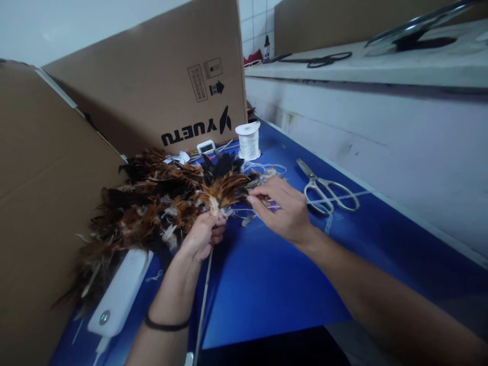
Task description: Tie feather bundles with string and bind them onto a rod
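Note:
My left hand (206, 231) is closed round the pale base of a bunch of brown and black feathers (224, 188), which fans out upward. Below that hand a thin pale rod or cord (205, 295) runs down toward the table's near edge. My right hand (284, 208) is pinched at the right side of the bunch, thumb and forefinger beside a dark feather tip. What lies between those fingertips is too small to make out. Thin white ribbon (242, 210) stretches across the table behind both hands. Metal scissors (324, 188) lie partly open to the right of my right hand.
A heap of loose feathers (148, 198) covers the left of the blue table (263, 290). Behind stand a ribbon spool (248, 142), a small white device (206, 147) and a cardboard box (152, 81). A white power bank (120, 295) lies front left. A shelf (381, 66) runs along the right.

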The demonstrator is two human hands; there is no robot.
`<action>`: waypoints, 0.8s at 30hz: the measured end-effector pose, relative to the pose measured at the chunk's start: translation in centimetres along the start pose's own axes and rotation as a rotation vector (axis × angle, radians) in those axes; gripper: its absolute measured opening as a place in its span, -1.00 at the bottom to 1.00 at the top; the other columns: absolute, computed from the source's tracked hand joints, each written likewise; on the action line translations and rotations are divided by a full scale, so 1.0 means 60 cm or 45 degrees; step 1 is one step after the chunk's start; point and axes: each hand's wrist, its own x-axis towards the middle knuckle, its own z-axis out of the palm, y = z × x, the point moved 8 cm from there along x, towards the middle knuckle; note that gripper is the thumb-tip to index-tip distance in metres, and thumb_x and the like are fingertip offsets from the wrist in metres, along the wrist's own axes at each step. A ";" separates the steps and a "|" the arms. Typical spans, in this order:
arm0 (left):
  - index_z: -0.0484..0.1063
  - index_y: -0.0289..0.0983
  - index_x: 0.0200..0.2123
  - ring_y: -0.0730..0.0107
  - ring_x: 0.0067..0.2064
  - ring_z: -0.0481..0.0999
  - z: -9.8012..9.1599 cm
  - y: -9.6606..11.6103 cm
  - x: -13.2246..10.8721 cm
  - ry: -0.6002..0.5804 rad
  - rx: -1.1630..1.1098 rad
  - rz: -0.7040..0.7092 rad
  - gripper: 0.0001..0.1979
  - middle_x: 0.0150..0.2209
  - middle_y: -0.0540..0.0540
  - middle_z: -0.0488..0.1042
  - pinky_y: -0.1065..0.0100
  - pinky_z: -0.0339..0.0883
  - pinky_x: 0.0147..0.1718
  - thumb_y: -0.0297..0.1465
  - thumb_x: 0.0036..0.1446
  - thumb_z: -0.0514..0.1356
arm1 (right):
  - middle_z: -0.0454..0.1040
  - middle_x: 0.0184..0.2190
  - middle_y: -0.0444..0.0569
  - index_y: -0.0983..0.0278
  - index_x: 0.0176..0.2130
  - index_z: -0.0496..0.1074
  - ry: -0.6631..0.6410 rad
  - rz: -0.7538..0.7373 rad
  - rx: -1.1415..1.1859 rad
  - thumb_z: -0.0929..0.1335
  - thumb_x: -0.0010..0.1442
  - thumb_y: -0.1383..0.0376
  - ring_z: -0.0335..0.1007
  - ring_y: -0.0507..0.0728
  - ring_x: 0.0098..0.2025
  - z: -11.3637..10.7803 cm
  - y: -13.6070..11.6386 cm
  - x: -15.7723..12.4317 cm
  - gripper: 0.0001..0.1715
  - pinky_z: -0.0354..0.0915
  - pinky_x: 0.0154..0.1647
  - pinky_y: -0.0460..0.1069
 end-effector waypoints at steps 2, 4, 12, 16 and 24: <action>0.10 -0.30 -0.48 0.79 -0.69 -0.09 -0.011 0.010 0.000 0.025 -0.016 0.032 -0.72 -0.58 0.12 0.09 0.64 -0.29 -0.76 -0.33 -0.04 0.21 | 0.41 -0.51 -0.11 0.29 -0.39 0.41 -0.221 -0.039 0.056 0.30 0.09 0.35 0.27 0.00 -0.47 0.025 -0.004 -0.006 -0.92 0.23 -0.35 -0.07; 0.09 -0.30 -0.50 0.79 -0.69 -0.09 -0.021 0.020 0.000 0.036 -0.038 0.075 -0.72 -0.58 0.12 0.09 0.65 -0.27 -0.76 -0.37 -0.04 0.20 | 0.42 -0.53 -0.12 0.28 -0.39 0.42 -0.550 -0.020 0.068 0.28 0.11 0.36 0.27 -0.02 -0.50 0.064 0.002 -0.023 -0.88 0.20 -0.40 -0.09; 0.09 -0.30 -0.51 0.79 -0.69 -0.08 -0.053 0.049 -0.002 0.073 -0.104 0.185 -0.74 -0.58 0.12 0.10 0.65 -0.24 -0.76 -0.39 -0.02 0.19 | 0.42 -0.32 -0.03 0.28 -0.27 0.44 -0.948 0.037 -0.012 0.24 0.12 0.43 0.32 0.05 -0.28 0.141 0.015 -0.068 -0.78 0.21 -0.21 -0.05; 0.10 -0.31 -0.50 0.78 -0.69 -0.07 -0.061 0.051 -0.002 0.115 -0.094 0.177 -0.78 -0.60 0.12 0.09 0.65 -0.25 -0.76 -0.43 -0.01 0.16 | 0.37 -0.28 0.04 0.29 -0.19 0.40 -0.907 0.016 -0.333 0.20 0.18 0.39 0.30 0.12 -0.20 0.168 0.026 -0.059 -0.75 0.20 -0.19 -0.01; 0.11 -0.30 -0.47 0.76 -0.70 -0.08 -0.061 0.038 0.007 0.067 -0.121 0.145 -0.78 -0.60 0.13 0.09 0.64 -0.25 -0.76 -0.41 -0.01 0.17 | 0.36 -0.32 0.04 0.29 -0.35 0.43 -0.975 -0.041 -0.532 0.18 0.21 0.37 0.28 0.12 -0.25 0.197 0.029 -0.055 -0.73 0.17 -0.31 -0.02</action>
